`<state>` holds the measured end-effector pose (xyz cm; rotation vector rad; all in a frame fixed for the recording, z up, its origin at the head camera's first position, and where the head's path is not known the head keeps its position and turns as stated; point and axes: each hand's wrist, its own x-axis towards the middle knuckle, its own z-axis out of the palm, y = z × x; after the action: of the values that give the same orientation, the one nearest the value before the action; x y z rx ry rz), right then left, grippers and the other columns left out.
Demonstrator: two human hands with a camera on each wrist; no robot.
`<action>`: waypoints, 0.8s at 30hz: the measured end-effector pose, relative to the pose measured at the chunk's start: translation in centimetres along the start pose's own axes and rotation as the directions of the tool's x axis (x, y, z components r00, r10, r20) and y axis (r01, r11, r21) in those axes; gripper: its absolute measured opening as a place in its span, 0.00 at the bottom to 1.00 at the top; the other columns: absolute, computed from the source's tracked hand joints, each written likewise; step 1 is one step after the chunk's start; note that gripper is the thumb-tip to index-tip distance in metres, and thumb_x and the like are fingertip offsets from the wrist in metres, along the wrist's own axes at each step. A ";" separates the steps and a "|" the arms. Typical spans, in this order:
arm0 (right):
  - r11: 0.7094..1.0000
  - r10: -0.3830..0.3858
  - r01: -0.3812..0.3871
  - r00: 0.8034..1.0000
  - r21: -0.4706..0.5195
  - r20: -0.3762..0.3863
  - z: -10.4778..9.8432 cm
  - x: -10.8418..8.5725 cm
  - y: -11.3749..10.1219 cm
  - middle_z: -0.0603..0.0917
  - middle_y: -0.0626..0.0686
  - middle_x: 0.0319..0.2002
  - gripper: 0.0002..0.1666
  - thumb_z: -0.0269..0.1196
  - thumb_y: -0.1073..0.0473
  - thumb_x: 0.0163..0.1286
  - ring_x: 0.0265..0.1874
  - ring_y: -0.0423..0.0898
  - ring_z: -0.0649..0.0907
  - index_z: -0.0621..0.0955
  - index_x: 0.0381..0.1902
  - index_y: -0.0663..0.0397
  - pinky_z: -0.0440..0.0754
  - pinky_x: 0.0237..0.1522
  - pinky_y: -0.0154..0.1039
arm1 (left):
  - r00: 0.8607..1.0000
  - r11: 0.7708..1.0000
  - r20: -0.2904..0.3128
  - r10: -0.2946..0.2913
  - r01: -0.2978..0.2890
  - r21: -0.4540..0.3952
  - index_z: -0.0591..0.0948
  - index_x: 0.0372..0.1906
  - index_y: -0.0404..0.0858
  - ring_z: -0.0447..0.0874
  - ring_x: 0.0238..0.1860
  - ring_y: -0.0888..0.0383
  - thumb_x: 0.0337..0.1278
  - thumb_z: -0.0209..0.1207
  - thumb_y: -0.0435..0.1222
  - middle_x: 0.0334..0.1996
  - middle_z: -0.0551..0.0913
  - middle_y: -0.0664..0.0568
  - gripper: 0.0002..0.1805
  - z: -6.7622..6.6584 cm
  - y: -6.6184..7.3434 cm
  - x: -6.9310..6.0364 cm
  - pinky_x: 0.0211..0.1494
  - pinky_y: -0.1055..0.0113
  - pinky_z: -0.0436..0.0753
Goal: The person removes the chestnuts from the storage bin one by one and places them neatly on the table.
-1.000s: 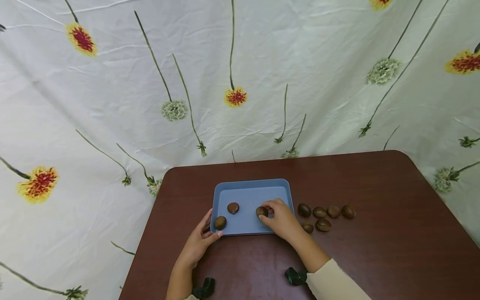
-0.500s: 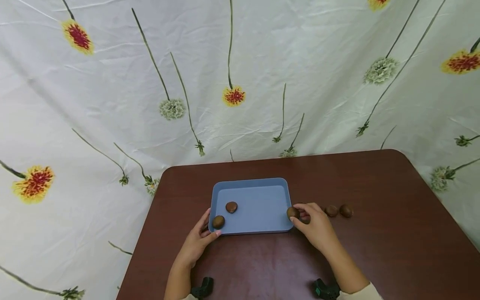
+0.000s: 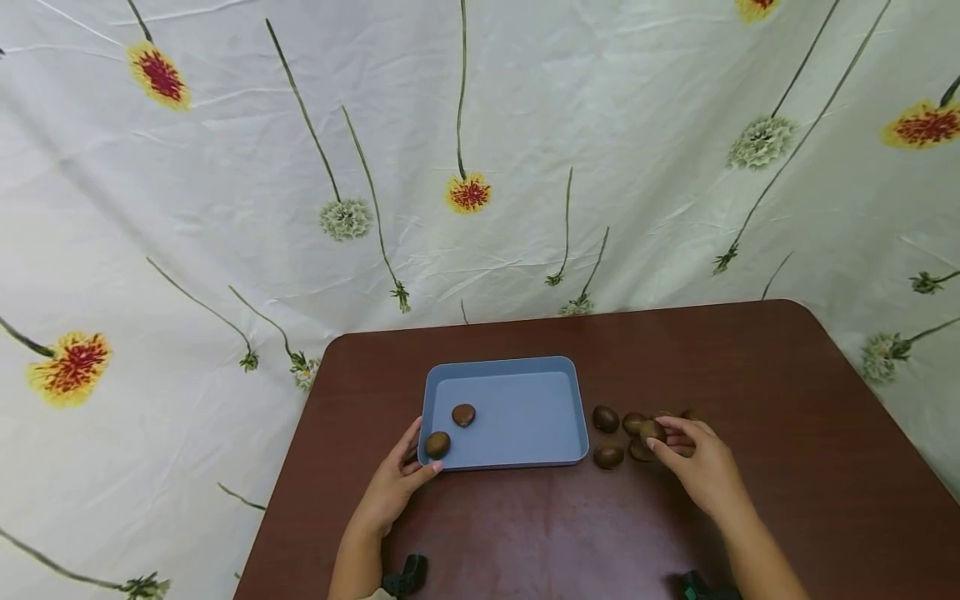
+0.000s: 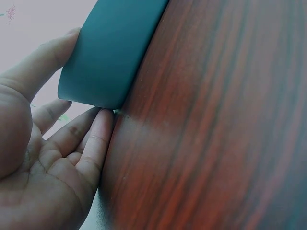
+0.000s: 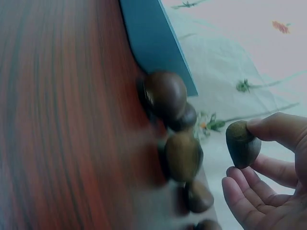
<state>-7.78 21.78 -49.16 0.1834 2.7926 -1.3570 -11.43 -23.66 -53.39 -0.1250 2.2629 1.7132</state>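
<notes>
A blue tray [image 3: 510,417] lies on the dark red-brown table. My left hand [image 3: 396,483] grips its near left corner; in the left wrist view the thumb [image 4: 53,55] is on the rim and the fingertips touch the lower edge. Inside the tray are one brown chestnut [image 3: 463,414] and another chestnut [image 3: 437,444] beside the left hand. To the right of the tray, my right hand [image 3: 705,467] pinches a chestnut [image 5: 242,143] between thumb and fingers, raised above several others. Those on the table include a chestnut [image 3: 606,418] and a chestnut [image 3: 608,455]; the hand partly hides the rest.
The wooden table [image 3: 540,533] has rounded far corners. Behind it hangs a pale cloth [image 3: 645,125] printed with flowers. Dark devices sit at both wrists, one of them a black wrist device [image 3: 406,575] on the left.
My right hand has carried the chestnut from over the tray, past its right rim, to above the chestnuts on the table. The left hand and tray have stayed in place.
</notes>
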 end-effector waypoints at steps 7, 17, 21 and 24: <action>0.996 0.074 -0.074 0.997 -0.041 0.016 -1.4 -0.2 1.6 0.76 0.65 0.60 0.38 0.62 0.39 0.74 0.55 0.61 0.82 0.74 0.68 0.61 0.85 0.53 0.46 | 1.000 1.000 0.002 0.004 -0.004 -0.005 0.54 0.81 0.61 0.75 0.68 0.41 0.60 0.70 0.42 0.79 0.59 0.43 0.50 0.0 -0.1 0.0 0.59 0.59 0.83; 0.986 0.129 -0.120 0.989 -0.114 0.079 -1.7 0.0 3.2 0.77 0.68 0.58 0.39 0.61 0.38 0.74 0.56 0.65 0.81 0.73 0.68 0.63 0.84 0.49 0.55 | 1.000 1.000 -0.001 -0.004 0.004 0.013 0.54 0.81 0.62 0.72 0.71 0.39 0.61 0.69 0.43 0.80 0.58 0.43 0.49 0.0 0.0 0.0 0.62 0.53 0.82; 0.982 0.148 -0.133 0.983 -0.130 0.106 -1.6 0.2 3.6 0.77 0.69 0.58 0.37 0.60 0.41 0.75 0.56 0.64 0.81 0.73 0.68 0.64 0.84 0.49 0.54 | 1.000 1.000 0.000 -0.006 0.006 0.017 0.54 0.80 0.62 0.71 0.71 0.38 0.60 0.70 0.44 0.80 0.58 0.43 0.49 -0.1 0.0 0.0 0.63 0.52 0.81; 0.982 0.145 -0.129 0.983 -0.137 0.112 -1.4 0.4 3.8 0.78 0.69 0.58 0.36 0.60 0.42 0.75 0.54 0.63 0.82 0.74 0.68 0.65 0.84 0.48 0.53 | 1.000 1.000 -0.002 -0.003 0.003 0.023 0.54 0.80 0.63 0.71 0.71 0.39 0.59 0.70 0.45 0.80 0.58 0.44 0.50 -0.2 -0.1 0.0 0.64 0.52 0.81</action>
<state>-7.67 25.24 -51.31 0.2738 2.6995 -1.1149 -11.40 -23.84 -53.44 -0.1256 2.2821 1.6857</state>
